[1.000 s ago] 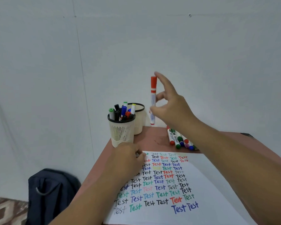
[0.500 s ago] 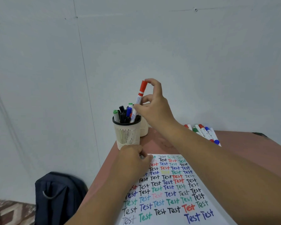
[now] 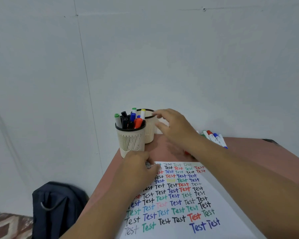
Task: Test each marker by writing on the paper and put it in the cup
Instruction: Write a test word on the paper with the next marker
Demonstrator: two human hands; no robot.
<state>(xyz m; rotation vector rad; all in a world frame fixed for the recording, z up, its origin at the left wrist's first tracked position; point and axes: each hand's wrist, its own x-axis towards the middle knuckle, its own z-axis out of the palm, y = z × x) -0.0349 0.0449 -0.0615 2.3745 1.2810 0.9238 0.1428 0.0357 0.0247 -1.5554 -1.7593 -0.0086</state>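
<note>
The orange marker (image 3: 138, 123) stood cap-up in the front cup (image 3: 131, 141), leaning among other markers: a grey one with a green cap (image 3: 118, 120), black ones (image 3: 124, 121), a blue one (image 3: 133, 116), and behind them a green-capped (image 3: 134, 110) and a yellow-capped one (image 3: 142, 114). The front cup was cream, slatted, with a black rim, and stood on the near left corner of the reddish worktop (image 3: 248, 152). A second cup (image 3: 149, 133) of the same make stood just behind it, touching or nearly so.

The right hand (image 3: 175, 126) hung above the worktop just right of the second cup, fingers spread and loose, holding nothing; its fingertips (image 3: 158, 114) were blurred near that cup's rim. The left hand (image 3: 138, 167) rested on the top left corner of the paper (image 3: 231, 213), fingers curled under; whether it pinched anything could not be told.

The paper lay flat on the worktop, covered with rows of the word "Test" in black, red, blue, green and pale yellow. Beyond the right forearm a bunch of loose markers (image 3: 214, 138) lay side by side on the worktop by the wall, red, blue and green ends showing. On the floor to the left sat a dark bag (image 3: 59, 209), next to a patterned rug (image 3: 7, 225).
</note>
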